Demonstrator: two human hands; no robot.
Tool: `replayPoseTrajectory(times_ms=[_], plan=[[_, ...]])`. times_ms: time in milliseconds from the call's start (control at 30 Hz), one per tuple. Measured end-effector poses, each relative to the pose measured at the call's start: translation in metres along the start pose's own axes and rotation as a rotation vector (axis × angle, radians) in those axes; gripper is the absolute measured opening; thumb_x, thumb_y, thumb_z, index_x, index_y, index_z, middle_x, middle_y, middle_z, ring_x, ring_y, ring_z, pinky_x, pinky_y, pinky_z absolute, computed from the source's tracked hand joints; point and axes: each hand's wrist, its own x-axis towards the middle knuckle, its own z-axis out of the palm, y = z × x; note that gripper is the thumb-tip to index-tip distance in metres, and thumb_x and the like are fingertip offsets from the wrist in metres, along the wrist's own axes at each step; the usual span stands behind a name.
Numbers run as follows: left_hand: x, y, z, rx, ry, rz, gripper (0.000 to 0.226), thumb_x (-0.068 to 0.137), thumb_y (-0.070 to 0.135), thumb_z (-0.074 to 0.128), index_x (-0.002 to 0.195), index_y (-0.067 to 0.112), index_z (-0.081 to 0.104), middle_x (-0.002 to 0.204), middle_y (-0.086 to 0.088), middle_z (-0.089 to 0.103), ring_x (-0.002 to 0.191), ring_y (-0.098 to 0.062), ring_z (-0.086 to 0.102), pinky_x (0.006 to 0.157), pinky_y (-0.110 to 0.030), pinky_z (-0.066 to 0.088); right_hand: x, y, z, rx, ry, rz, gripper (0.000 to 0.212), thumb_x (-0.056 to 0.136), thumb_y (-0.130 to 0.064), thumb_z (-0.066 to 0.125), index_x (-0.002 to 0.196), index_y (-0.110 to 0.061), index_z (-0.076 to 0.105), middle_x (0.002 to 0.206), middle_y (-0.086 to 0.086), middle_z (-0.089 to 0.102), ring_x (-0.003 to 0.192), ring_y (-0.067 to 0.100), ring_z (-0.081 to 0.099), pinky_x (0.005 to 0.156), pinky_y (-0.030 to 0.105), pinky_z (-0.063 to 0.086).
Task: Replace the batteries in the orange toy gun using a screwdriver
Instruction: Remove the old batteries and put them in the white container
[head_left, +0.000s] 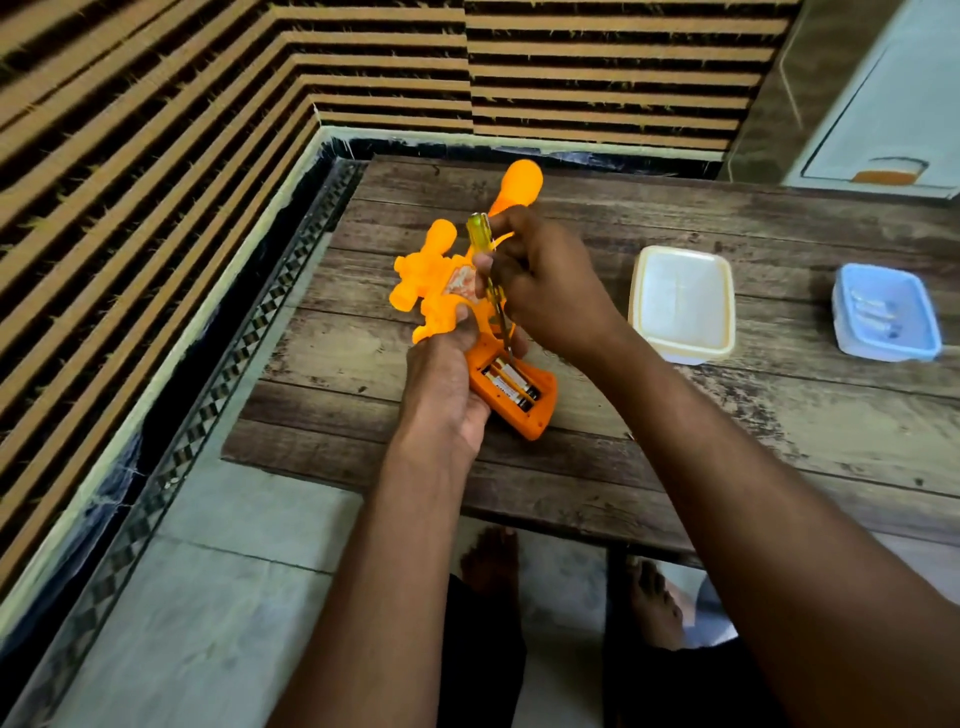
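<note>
The orange toy gun (431, 291) lies over the wooden table (727, 415), its handle pointing toward me. My left hand (447, 384) grips the handle from the left side. The battery compartment in the handle stands uncovered, with black and gold batteries (511, 385) inside. My right hand (545, 291) holds a screwdriver (485, 260) with a clear yellow handle. Its shaft slants down and its tip sits at the upper edge of the compartment, beside the batteries.
A cream rectangular tub (680, 304) stands on the table right of my hands. Farther right a blue tub (885, 312) holds several small items, possibly batteries. The table's left edge is near a striped wall. My bare feet show under the table's front edge.
</note>
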Motion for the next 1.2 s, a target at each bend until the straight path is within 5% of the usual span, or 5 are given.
replayPoseTrajectory(times_ms=[167, 300, 667, 867, 1200], plan=[[0.000, 0.003, -0.004, -0.022, 0.011, -0.056, 0.024, 0.104, 0.026, 0.055, 0.116, 0.011, 0.070, 0.095, -0.012, 0.076, 0.082, -0.029, 0.071, 0.097, -0.057, 0.054, -0.015, -0.005, -0.003, 0.231, 0.101, -0.115, 0.022, 0.106, -0.009, 0.051, 0.124, 0.002, 0.053, 0.085, -0.001, 0.072, 0.066, 0.000, 0.064, 0.067, 0.030, 0.048], [-0.003, 0.005, -0.003, -0.037, -0.003, -0.053, 0.023, 0.107, 0.026, 0.052, 0.110, 0.014, 0.071, 0.096, -0.012, 0.076, 0.093, -0.032, 0.069, 0.097, -0.053, 0.055, -0.029, -0.003, -0.004, 0.299, 0.116, -0.141, 0.025, 0.106, -0.008, 0.049, 0.126, 0.006, 0.048, 0.087, 0.001, 0.071, 0.060, 0.033, 0.059, 0.053, 0.041, 0.050], [-0.009, 0.005, 0.007, -0.065, 0.090, -0.070, 0.037, 0.110, 0.039, 0.044, 0.100, 0.017, 0.072, 0.084, -0.008, 0.077, 0.077, -0.024, 0.072, 0.091, -0.049, 0.057, -0.008, -0.002, -0.001, 0.108, -0.023, -0.090, 0.018, 0.107, -0.008, 0.051, 0.124, -0.004, 0.055, 0.081, -0.001, 0.070, 0.062, -0.003, 0.061, 0.060, 0.017, 0.042], [-0.010, 0.004, 0.012, -0.061, 0.139, -0.079, 0.037, 0.110, 0.038, 0.043, 0.101, 0.013, 0.069, 0.078, -0.008, 0.078, 0.063, -0.023, 0.076, 0.079, -0.044, 0.061, 0.004, -0.003, 0.001, 0.039, -0.102, -0.029, 0.019, 0.106, -0.005, 0.053, 0.124, -0.002, 0.058, 0.080, 0.002, 0.070, 0.068, 0.005, 0.065, 0.065, 0.028, 0.047], [-0.010, 0.006, 0.012, -0.039, 0.161, -0.106, 0.042, 0.110, 0.041, 0.044, 0.128, 0.009, 0.065, 0.106, -0.018, 0.078, 0.095, -0.037, 0.072, 0.090, -0.051, 0.060, 0.001, -0.015, -0.011, 0.110, -0.082, 0.013, 0.009, 0.105, -0.010, 0.049, 0.113, -0.012, 0.054, 0.075, 0.000, 0.066, 0.062, 0.006, 0.056, 0.064, 0.035, 0.043]])
